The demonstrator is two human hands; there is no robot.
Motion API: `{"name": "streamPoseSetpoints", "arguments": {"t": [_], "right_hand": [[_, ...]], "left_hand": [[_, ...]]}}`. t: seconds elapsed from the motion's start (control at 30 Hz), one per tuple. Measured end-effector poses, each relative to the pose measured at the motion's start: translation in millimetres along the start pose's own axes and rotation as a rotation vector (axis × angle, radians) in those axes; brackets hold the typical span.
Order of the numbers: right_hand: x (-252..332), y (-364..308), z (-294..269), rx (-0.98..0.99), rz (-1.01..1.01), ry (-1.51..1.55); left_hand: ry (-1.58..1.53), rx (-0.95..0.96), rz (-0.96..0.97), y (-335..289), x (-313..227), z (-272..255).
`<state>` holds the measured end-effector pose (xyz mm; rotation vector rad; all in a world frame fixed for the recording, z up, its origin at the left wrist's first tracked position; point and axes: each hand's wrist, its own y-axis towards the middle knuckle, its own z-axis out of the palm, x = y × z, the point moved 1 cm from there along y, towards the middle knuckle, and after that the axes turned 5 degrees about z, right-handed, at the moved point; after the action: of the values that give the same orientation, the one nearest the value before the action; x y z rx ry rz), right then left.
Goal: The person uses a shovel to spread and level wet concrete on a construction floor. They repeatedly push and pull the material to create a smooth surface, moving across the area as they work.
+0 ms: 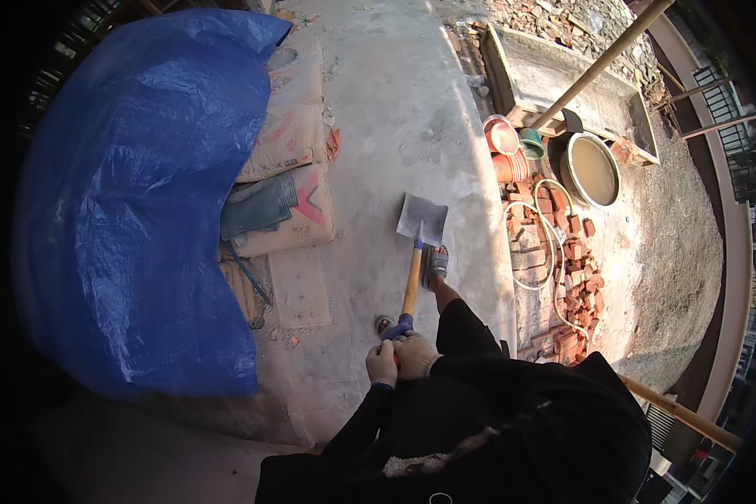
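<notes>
Both my hands wear light work gloves and meet at the top of a shovel (412, 281). The shovel has a wooden shaft, a bluish-purple grip and a flat metal blade that points away from me, over or on the concrete floor beside my sandalled foot. My left hand (382, 365) closes round the grip end. Just right of it, my right hand (417, 356) is wrapped round the same end, where a bit of red shows between the hands. Whether the blade touches the floor I cannot tell.
A blue tarp (160, 185) covers a pile at left, with stacked cement bags (307, 214) sticking out. To the right lie broken bricks (575, 281), a pale hose (553, 244), stacked orange buckets (508, 168) and a round tub (592, 172) of murky liquid. Behind them stands a concrete trough (500, 63).
</notes>
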<state>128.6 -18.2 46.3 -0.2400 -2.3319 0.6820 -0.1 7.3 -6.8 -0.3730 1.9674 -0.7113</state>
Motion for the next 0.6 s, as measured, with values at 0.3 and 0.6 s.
{"name": "streamPoseSetpoints", "arguments": {"t": [0.3,0.6], "right_hand": [[-134,118,-262,-0.445,0.096,-0.132],[-101,163,-386,-0.412,0.271,-0.128]], "left_hand": [[-0.039,0.039,0.050,134,-282,201],[-0.464,0.336,0.036,175,-411,202]]}}
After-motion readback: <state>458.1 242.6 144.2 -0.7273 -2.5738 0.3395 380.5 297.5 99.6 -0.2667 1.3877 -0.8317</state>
